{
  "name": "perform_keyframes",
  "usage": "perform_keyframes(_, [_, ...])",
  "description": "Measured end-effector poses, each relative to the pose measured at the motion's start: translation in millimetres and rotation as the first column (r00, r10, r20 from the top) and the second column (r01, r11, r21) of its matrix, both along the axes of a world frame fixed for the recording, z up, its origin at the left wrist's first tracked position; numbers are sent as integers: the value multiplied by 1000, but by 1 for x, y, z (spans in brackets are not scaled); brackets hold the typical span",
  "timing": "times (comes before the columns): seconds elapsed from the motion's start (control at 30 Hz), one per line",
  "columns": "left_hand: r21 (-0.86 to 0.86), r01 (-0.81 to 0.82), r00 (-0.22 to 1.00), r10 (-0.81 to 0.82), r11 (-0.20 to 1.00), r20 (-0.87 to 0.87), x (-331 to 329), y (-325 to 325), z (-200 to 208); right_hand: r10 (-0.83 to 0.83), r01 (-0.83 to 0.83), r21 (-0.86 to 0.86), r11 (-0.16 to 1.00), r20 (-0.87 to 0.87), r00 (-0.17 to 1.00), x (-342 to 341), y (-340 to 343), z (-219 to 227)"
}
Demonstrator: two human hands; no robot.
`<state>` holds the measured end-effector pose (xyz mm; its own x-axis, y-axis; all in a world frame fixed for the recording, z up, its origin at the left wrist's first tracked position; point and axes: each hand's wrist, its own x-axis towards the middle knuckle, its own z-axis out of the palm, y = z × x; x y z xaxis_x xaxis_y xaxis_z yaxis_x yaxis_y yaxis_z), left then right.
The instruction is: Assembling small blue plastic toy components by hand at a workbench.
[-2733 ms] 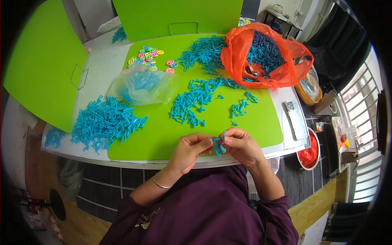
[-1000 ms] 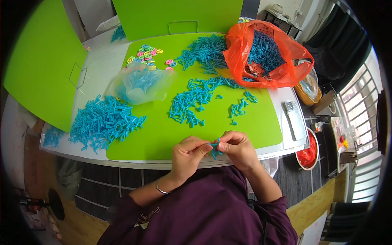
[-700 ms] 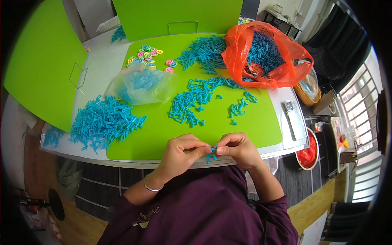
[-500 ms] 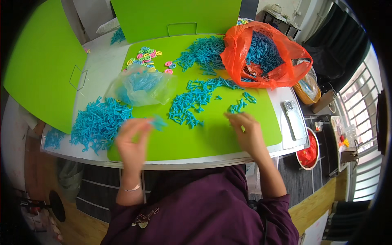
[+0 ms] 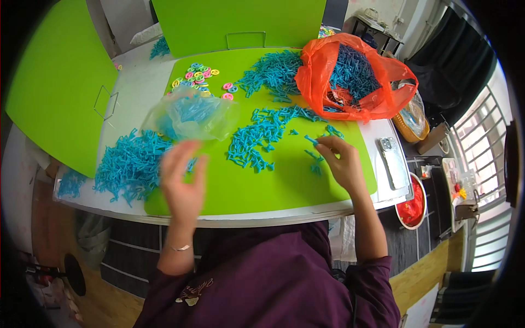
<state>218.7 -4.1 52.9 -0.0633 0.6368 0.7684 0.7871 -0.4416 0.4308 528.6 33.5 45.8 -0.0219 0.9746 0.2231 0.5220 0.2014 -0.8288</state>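
Smeared a little by motion, my left hand (image 5: 184, 183) hovers by the right edge of a heap of small blue plastic pieces (image 5: 128, 167), its fingers and thumb apart. Some blue shows between them; whether it touches the hand is unclear. My right hand (image 5: 345, 162) pinches one small blue stick-like plastic piece (image 5: 311, 140) between thumb and fingertips. Just below it, a few loose blue pieces (image 5: 315, 164) are partly blurred. Between the hands, a curved band of similar blue pieces (image 5: 251, 143) spreads over the green board (image 5: 257, 194).
A clear bag (image 5: 197, 117) holding blue pieces lies behind my left hand, near colourful rings (image 5: 199, 74). An open red plastic bag (image 5: 314, 82) of darker blue pieces stands back right, beside another blue heap (image 5: 270, 74). A phone (image 5: 394, 161) rests at the right edge.
My left hand's fingers have spread, and the blue pieces it held no longer show at its fingertips. My right hand has risen slightly away from me, now with a blue piece in its pinch.
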Motion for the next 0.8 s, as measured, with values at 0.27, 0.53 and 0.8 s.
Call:
perform_keyframes(0.27, [-309,774,586,-439,553,681,89,-18,-36,224,-370,-230,900,-485,845,-51,-65,-6])
perform_keyframes(0.53, [-187,903,238,-87,386,967,85,-13,-39,-289,163,394,904,287,913,8,-35,-8])
perform_keyframes(0.8, [-148,901,224,-145,407,964,81,-11,-50,-237,85,323,942,464,854,-3,-46,-17])
